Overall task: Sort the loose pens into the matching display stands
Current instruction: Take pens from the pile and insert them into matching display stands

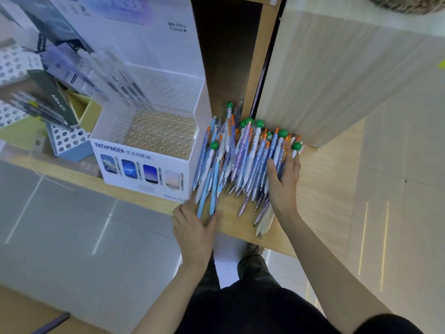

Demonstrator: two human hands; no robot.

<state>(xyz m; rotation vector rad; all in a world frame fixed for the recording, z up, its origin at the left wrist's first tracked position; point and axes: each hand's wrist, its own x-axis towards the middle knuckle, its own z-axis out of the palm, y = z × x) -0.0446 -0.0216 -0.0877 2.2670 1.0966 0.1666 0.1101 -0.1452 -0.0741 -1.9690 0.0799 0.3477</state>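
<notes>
Blue, white and purple plastic pens (236,162) are heaped on the wooden shelf (325,189) beside the white cardboard stand (144,169), hemmed in by the flat-fingered left hand (195,225) and right hand (285,179), nothing gripped.

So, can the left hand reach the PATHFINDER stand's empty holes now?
Probably yes. The left hand rests at the near left corner of the pen pile, beside the PATHFINDER stand, whose front holes lie uncovered.

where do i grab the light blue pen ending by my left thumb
Pinch the light blue pen by its lower barrel, coming from the shelf's front edge with the left hand: it lies on top, tip toward you, upper end in the pile.
</notes>
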